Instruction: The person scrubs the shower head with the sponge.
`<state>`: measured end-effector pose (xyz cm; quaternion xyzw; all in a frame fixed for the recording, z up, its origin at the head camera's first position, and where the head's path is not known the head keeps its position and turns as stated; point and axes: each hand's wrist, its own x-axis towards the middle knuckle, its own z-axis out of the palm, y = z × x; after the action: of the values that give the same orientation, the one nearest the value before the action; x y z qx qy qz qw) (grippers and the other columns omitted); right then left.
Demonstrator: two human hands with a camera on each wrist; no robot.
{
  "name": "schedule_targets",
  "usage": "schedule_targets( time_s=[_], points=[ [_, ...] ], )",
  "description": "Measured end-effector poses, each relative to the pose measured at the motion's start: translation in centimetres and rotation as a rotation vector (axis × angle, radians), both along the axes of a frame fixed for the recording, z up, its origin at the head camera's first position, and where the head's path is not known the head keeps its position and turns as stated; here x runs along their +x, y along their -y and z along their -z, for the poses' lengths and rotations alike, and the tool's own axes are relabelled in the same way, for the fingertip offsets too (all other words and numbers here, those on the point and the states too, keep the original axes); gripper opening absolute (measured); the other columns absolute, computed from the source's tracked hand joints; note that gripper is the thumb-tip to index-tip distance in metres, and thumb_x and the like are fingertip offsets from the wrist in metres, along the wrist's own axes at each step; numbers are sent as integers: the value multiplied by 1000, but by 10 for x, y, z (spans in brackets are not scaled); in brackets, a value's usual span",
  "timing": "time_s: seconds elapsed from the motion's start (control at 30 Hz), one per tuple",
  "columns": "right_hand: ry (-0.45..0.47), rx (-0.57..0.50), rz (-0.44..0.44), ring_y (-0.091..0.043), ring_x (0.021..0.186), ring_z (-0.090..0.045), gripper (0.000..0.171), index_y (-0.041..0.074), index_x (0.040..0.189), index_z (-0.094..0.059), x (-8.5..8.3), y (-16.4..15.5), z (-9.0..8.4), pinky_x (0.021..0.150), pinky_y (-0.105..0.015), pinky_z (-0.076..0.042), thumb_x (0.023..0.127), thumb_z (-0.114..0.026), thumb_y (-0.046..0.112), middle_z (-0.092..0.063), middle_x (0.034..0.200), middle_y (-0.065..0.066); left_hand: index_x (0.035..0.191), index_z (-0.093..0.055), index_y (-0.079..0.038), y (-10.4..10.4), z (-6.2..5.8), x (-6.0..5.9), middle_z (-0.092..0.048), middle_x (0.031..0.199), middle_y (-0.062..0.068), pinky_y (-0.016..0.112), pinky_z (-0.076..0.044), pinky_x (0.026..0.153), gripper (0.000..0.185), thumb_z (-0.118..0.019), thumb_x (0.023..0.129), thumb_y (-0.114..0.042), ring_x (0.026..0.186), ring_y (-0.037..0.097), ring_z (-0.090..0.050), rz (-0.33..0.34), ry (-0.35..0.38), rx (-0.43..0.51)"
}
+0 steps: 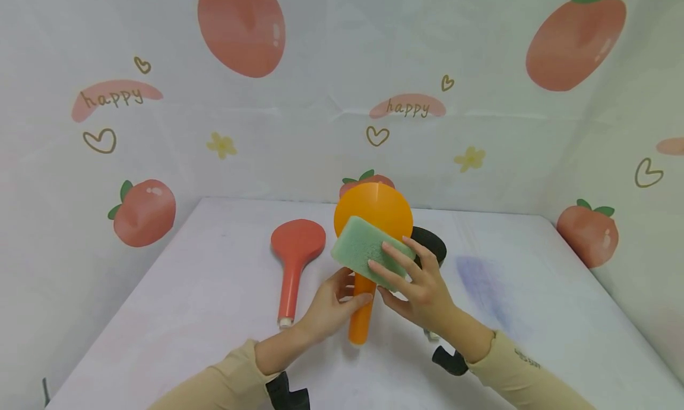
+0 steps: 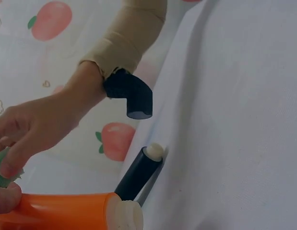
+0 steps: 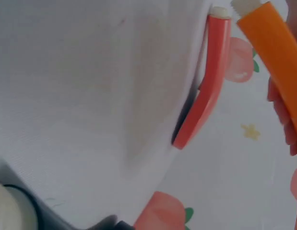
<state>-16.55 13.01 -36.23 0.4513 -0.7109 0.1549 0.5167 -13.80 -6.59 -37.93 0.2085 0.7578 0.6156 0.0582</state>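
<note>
While the left hand (image 1: 333, 306) grips the handle of the orange shower head (image 1: 372, 217), fingers curled round it, the head is held upright above the desk (image 1: 214, 291), approx. mid-desk, disc toward the back edge and handle end toward the front edge; its long axis runs front-to-back and tilts up. Right hand (image 1: 422, 285) lies just right of that axis and pinches the green sponge (image 1: 366, 250), which sits flat against the lower disc face w/ its long side crossing the axis obliquely. Both hands are on the work, the right being nearer the disc and the left nearer the handle end.

Head view: red shower head (image 1: 295, 258) lies flat on the desk left of the hands, apart from them, axis approx. parallel; a black shower head (image 1: 430, 244) is mostly hidden behind the right hand. Left wrist view: shows the black handle (image 2: 138, 172) w/ its white tip lying on the desk just beside the orange handle's white end, which the head view hides. Right wrist view: shows the red one's curved side profile (image 3: 206, 91); sponge not seen there
</note>
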Motion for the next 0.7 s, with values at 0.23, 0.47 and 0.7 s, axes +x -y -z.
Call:
schedule_targets(
  time_s=[0.23, 0.47, 0.7],
  points=[
    [-55, 37, -17, -45, 102, -48, 25, 15, 109, -65, -4, -8, 0, 83, -50, -46, 90, -53, 26, -59, 115, -18, 136, -40, -5, 1, -1, 3, -57, 123, 15, 25, -52, 89, 52, -61, 90, -16, 109, 29, -58, 21, 13, 8],
    [23, -59, -13, -48, 101, -45, 26, 8, 107, -66, -11, -22, -3, 85, -52, -40, 91, -53, 24, -57, 116, -24, 142, -33, -3, 3, -1, 5, -58, 122, 17, 27, -52, 90, 63, -63, 89, -19, 105, 28, -59, -2, 68, 12],
    [135, -242, 69, -46, 104, -44, 33, 2, 109, -65, -17, -31, -6, 90, -47, -35, 93, -53, 28, -54, 121, -26, 143, -32, -4, 5, -4, 6, -57, 122, 17, 24, -51, 92, 64, -63, 90, -20, 104, 25, -58, 29, 120, 31]
  ],
)
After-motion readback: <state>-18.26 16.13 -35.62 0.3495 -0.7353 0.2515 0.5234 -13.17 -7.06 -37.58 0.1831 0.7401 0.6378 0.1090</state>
